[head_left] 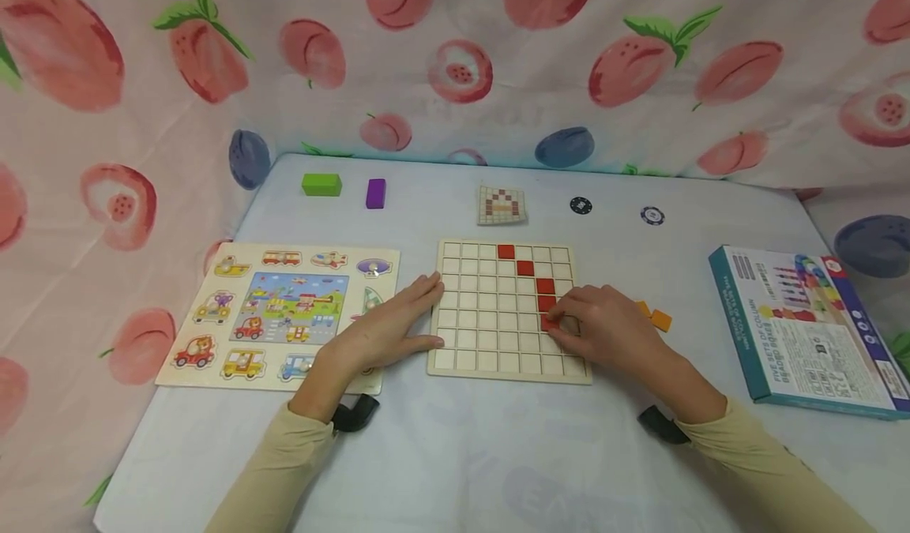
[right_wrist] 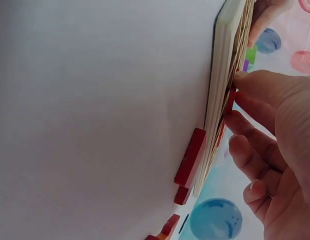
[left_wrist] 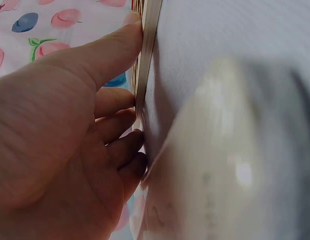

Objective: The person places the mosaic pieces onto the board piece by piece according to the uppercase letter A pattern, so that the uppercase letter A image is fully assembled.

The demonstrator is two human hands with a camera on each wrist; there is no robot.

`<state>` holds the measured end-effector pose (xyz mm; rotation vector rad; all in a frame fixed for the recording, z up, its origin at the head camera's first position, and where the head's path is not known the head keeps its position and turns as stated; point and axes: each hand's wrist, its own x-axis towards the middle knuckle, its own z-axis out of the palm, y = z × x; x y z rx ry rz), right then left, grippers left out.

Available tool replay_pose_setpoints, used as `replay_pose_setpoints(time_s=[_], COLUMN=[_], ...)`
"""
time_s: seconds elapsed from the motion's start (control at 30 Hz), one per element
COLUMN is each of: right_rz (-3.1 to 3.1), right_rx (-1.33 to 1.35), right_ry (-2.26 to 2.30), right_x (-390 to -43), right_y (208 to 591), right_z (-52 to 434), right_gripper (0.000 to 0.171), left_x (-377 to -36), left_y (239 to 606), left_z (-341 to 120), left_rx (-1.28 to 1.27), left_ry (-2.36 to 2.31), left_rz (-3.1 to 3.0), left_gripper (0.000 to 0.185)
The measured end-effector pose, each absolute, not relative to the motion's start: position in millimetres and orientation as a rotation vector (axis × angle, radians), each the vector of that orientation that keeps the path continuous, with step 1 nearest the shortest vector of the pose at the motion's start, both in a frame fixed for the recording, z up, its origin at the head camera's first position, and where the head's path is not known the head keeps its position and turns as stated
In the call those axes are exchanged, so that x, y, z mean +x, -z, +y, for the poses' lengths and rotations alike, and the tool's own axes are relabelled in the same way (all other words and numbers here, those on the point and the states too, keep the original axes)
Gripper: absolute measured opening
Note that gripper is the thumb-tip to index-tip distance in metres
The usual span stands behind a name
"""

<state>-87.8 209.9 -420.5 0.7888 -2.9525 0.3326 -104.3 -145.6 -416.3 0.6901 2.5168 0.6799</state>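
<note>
Beside the grid board (head_left: 483,335), orange tiles (head_left: 656,316).

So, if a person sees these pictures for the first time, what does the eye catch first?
Probably the wooden grid board in the middle of the table, with its stepped line of red tiles. The right hand pinches one more red tile at the lower end of that line, while the left hand lies flat against the board's left edge. Behind, the peach-printed cloth is very loud.
</note>
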Motion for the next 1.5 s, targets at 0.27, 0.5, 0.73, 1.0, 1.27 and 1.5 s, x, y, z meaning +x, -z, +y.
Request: replay_pose_setpoints(time_s=[0.27,0.5,0.73,1.0,1.27,1.5], right_rz=[-2.936,-3.065,-3.218,-3.188,-3.153,-3.227], right_rx=[0.87,0.722,0.495,0.478,0.392,0.366], right_ry=[-0.424,-0.496,-0.443,-0.39,-0.302,-0.318], right_x=[-87,-83,-81,-79,-83,-87], right_y=[419,408,409,415,415,409], right_z=[215,238,273,295,297,294], right_gripper=[0.018,0.028,0.045,0.041,0.043,0.043], left_x=[-106,-106,-105,-104,-104,-104], left_y=[415,417,415,415,415,416], left_z=[-145,-145,-145,-145,-146,-146], left_rx=[0.692,0.689,0.684,0.68,0.681,0.679], left_ry=[-0.666,-0.667,-0.676,-0.689,-0.689,-0.696], left_rz=[2.519,2.513,2.512,2.512,2.511,2.51], left_gripper=[0.091,0.091,0.091,0.091,0.091,0.09])
